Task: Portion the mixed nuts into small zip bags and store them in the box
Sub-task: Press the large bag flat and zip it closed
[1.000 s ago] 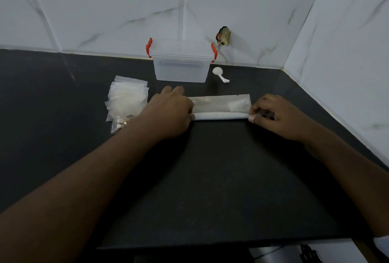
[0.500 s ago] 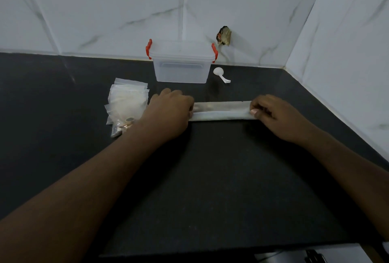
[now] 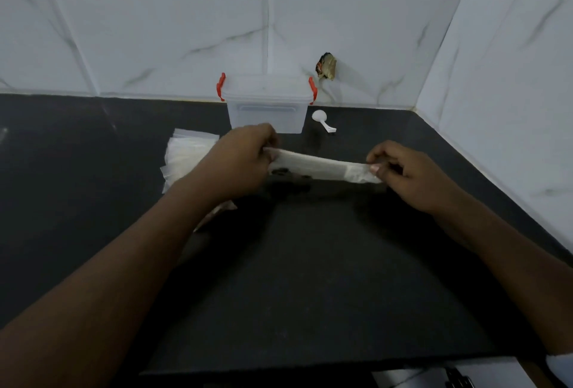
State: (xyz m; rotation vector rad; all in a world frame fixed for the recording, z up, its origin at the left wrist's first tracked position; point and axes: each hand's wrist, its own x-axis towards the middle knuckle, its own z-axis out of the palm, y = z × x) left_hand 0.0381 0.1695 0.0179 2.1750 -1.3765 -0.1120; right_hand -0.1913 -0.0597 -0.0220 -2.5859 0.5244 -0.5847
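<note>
A long, rolled translucent plastic bag (image 3: pixel 322 167) hangs just above the dark counter, stretched between both hands. My left hand (image 3: pixel 245 161) pinches its left end and my right hand (image 3: pixel 400 170) pinches its right end. A few dark nuts show through its lower left part. A stack of small zip bags (image 3: pixel 186 158) lies to the left, partly hidden by my left arm. At the back stands the clear box (image 3: pixel 266 108) with its lid on and red clips at both sides. A white scoop (image 3: pixel 322 119) lies to the right of the box.
The black counter (image 3: pixel 310 263) meets white marble-look tile walls at the back and right. A small dark patch (image 3: pixel 326 65) sits on the back wall above the box. The counter's front edge runs along the bottom of the view.
The rolled bag lay flat on the counter under both hands; now both hands have lifted it off the surface, and its left end sits higher than its right.
</note>
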